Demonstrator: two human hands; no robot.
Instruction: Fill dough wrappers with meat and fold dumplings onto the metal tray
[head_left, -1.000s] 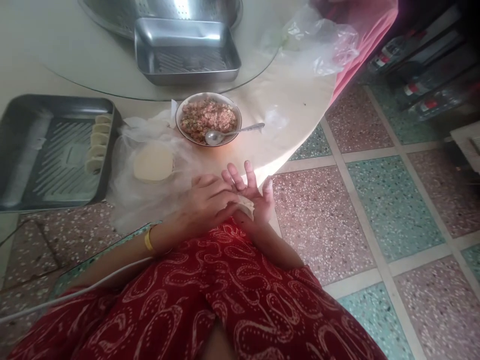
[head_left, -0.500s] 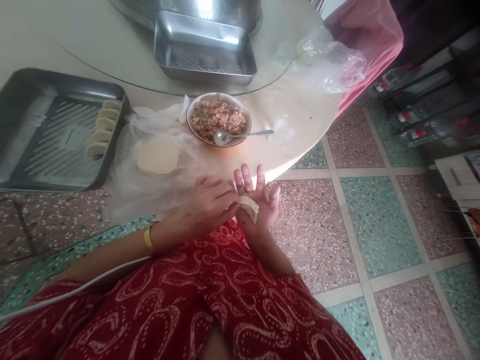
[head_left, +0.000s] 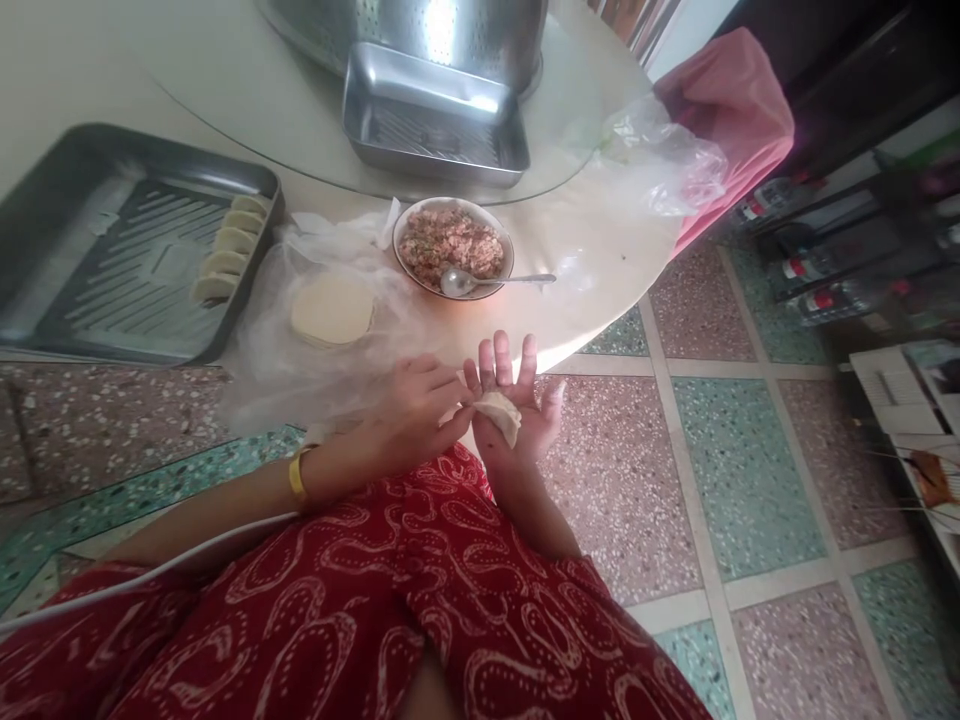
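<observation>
Tiled floor lies under both hands. Right hand (head_left: 517,410), fingers spread, cradles a dumpling (head_left: 498,414); left hand (head_left: 420,412) pinches its edge. Beyond them on the table (head_left: 592,250): wrappers (head_left: 332,310), filling bowl (head_left: 454,246), spoon (head_left: 480,281), tray (head_left: 127,260) farther left.

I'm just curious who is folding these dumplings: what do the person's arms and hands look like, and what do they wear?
Both arms are bare, with no sleeves and no gloves. The left hand has a yellow bangle at its wrist; the right hand wears nothing visible. A thin white cable runs beside the left forearm.
</observation>
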